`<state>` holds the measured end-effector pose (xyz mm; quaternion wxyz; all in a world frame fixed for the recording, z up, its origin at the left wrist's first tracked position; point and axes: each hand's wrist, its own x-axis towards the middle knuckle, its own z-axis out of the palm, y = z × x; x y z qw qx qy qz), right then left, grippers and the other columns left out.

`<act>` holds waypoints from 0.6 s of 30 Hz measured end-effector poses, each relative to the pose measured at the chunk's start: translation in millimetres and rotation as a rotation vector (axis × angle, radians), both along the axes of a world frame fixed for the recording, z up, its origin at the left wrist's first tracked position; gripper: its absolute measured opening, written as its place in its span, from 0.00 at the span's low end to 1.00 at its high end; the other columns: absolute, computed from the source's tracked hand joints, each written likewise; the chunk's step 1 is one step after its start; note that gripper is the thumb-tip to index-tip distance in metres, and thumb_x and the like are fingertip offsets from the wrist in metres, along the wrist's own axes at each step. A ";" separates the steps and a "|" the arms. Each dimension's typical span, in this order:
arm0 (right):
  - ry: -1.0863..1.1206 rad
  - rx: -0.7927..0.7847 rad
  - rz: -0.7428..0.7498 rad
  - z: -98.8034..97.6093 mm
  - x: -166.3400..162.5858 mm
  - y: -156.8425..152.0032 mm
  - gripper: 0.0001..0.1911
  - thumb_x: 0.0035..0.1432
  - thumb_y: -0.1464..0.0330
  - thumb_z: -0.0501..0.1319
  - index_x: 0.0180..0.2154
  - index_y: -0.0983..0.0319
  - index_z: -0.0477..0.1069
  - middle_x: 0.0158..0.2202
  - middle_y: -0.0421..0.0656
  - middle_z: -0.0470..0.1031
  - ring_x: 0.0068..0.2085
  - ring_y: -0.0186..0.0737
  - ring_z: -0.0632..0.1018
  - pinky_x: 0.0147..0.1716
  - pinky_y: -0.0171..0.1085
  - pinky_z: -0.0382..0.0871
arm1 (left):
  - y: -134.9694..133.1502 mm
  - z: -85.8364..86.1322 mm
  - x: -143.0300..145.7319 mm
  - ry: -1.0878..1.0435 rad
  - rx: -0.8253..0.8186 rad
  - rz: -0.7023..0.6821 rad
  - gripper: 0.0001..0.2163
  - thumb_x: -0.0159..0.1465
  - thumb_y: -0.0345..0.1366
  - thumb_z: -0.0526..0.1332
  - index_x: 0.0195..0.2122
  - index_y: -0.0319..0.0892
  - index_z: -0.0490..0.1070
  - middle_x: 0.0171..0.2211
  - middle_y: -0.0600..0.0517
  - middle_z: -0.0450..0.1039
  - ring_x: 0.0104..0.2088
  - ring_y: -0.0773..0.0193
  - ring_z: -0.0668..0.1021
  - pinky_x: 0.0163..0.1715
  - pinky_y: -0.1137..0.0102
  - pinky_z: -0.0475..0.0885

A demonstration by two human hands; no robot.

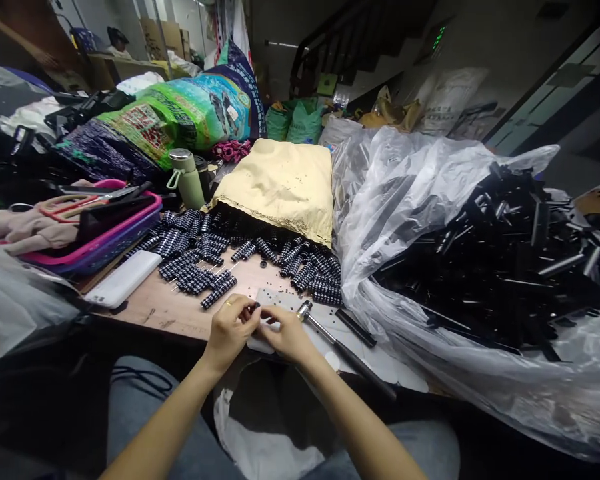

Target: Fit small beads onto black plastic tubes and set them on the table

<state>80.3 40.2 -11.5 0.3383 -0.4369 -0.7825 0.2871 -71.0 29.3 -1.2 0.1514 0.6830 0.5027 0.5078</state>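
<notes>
Over the table's front edge, my left hand (231,328) and my right hand (286,333) meet with fingertips nearly touching. Both are closed in a pinch. A small black piece (257,305) shows at the left fingertips; its kind is too small to tell. Whatever lies between the right fingers is hidden. Just right of my right hand rests a hammer (337,343) with a metal head and black handle. Beside it is a black strip (356,328). Tiny ring-like bits (280,291) are scattered beyond my fingers, and black-and-white patterned cylinders (220,291) lie in heaps behind them.
A pale yellow sack (280,183) covers the back of the cylinder heap. At right, a clear plastic bag (380,267) spills black parts (505,267). To the left are a white oblong box (124,279), a pink basket (153,207) and a green flask (187,180).
</notes>
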 end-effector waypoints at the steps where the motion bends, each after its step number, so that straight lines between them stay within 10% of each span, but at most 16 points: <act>1: 0.002 0.014 0.005 -3.8 -0.7 -2.1 0.16 0.51 0.74 0.56 0.44 0.59 0.68 0.40 0.42 0.74 0.40 0.37 0.73 0.40 0.35 0.68 | -2.4 -2.9 -4.1 0.029 -0.003 0.017 0.04 0.58 0.33 0.57 0.32 0.39 0.68 0.28 0.52 0.68 0.23 0.71 0.70 0.25 0.75 0.69; 5: -0.114 0.057 -0.021 -15.9 -2.8 5.6 0.17 0.53 0.74 0.54 0.45 0.59 0.68 0.49 0.45 0.69 0.48 0.42 0.68 0.48 0.43 0.61 | -4.9 -22.3 -5.9 0.122 0.050 0.101 0.06 0.58 0.34 0.58 0.36 0.40 0.67 0.32 0.50 0.69 0.29 0.67 0.73 0.34 0.71 0.70; 18: 0.152 -0.196 -0.344 -8.2 10.1 16.3 0.07 0.46 0.70 0.60 0.31 0.64 0.70 0.29 0.42 0.75 0.32 0.36 0.76 0.34 0.34 0.71 | -3.2 -28.3 18.8 0.194 -0.338 -0.120 0.15 0.63 0.40 0.49 0.47 0.42 0.68 0.40 0.46 0.73 0.42 0.59 0.74 0.43 0.65 0.69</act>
